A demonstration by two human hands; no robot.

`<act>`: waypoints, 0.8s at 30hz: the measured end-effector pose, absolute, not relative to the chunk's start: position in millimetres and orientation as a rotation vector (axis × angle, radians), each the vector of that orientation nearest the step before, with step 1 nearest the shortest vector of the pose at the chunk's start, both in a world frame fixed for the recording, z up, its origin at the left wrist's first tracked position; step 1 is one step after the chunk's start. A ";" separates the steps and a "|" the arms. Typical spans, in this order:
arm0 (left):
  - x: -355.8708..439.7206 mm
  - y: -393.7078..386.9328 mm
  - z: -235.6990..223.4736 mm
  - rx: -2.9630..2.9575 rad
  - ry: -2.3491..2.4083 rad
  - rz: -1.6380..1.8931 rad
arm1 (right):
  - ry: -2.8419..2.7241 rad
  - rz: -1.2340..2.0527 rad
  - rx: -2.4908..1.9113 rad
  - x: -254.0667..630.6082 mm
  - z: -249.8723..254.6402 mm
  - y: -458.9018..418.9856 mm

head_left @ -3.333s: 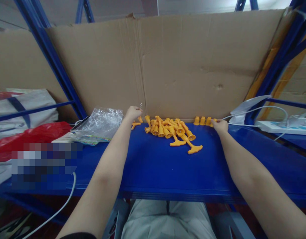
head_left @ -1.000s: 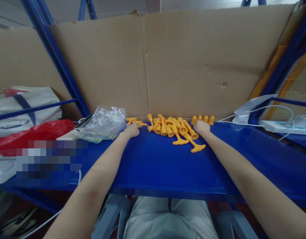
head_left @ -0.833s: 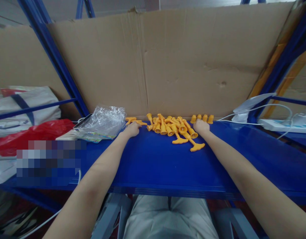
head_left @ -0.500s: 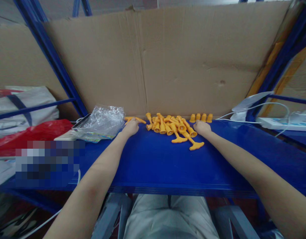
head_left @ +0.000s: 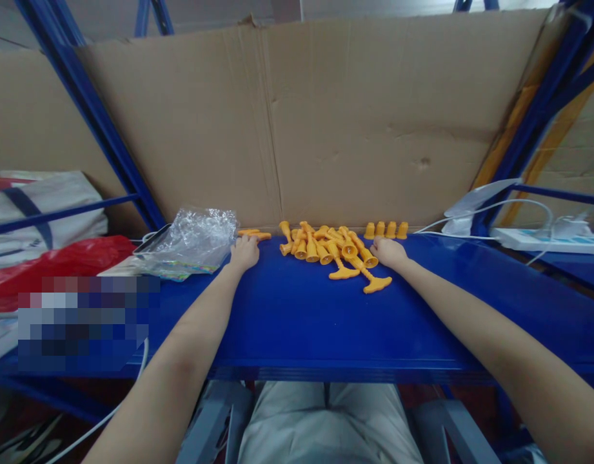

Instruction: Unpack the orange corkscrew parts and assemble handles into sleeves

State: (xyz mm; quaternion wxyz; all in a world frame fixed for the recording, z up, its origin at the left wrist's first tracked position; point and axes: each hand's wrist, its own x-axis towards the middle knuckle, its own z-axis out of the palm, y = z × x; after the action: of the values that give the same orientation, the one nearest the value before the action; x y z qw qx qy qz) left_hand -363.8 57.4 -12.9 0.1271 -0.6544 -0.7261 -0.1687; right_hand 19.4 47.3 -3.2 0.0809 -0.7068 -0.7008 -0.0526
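A heap of orange plastic trumpet-shaped pieces [head_left: 326,248] lies at the back of the blue shelf [head_left: 306,322]. Two T-ended pieces [head_left: 376,284] stick out toward me. My right hand [head_left: 388,252] rests at the heap's right edge with its fingers curled under, touching the nearest piece. A short row of small orange caps [head_left: 386,229] stands just behind it against the cardboard. My left hand [head_left: 244,252] lies left of the heap, fingers curled, just in front of two loose orange pieces [head_left: 252,233]. What either hand holds is hidden.
A crumpled clear plastic bag [head_left: 193,241] lies left of my left hand. A red bag [head_left: 59,261] and a white bag [head_left: 40,206] sit further left. At the right are a white power strip [head_left: 543,241] and cables [head_left: 475,216]. A cardboard sheet [head_left: 326,122] walls the back.
My right hand came back from the row of caps to the heap's right edge. My left hand dropped from the cardboard to the shelf and has drawn slightly toward me.
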 end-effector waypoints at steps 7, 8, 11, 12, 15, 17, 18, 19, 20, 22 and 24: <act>-364.5 56.7 -16.1 -1.896 -2.128 -0.461 | -1.981 -0.109 -2.030 22.7 -7.1 52.8; -364.7 56.8 -16.1 -1.897 -2.127 -0.452 | -1.950 -0.099 -1.991 23.9 -8.6 55.2; -364.8 57.7 -16.0 -1.903 -2.131 -0.435 | -1.881 -0.042 -1.833 26.8 -14.9 63.5; -364.8 58.1 -15.9 -1.907 -2.134 -0.434 | -1.867 -0.007 -1.774 27.1 -17.2 66.0; -364.4 59.0 -15.7 -1.916 -2.145 -0.426 | -1.828 0.164 -1.597 24.6 -22.1 70.9; -363.9 59.1 -15.4 -1.916 -2.147 -0.418 | -1.799 0.309 -1.516 21.0 -22.6 71.5; -363.6 58.9 -15.3 -1.913 -2.148 -0.417 | -1.779 0.379 -1.496 19.1 -21.9 71.0; -363.3 58.5 -15.2 -1.911 -2.149 -0.418 | -1.749 0.446 -1.492 17.1 -20.8 70.1; -362.9 58.0 -15.1 -1.908 -2.150 -0.420 | -1.709 0.512 -1.496 15.2 -19.3 68.9; -362.1 56.4 -15.1 -1.896 -2.153 -0.431 | -1.612 0.625 -1.506 11.9 -16.0 65.8; -360.7 54.2 -14.6 -1.878 -2.148 -0.455 | -1.538 0.684 -1.508 9.1 -12.9 62.7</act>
State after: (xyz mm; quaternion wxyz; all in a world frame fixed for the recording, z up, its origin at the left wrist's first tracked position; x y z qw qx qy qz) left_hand -360.7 54.2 -14.6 0.1256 -0.6448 -0.7375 -0.1563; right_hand 9.1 62.7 -12.9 0.4265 -0.6035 -0.6155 0.2739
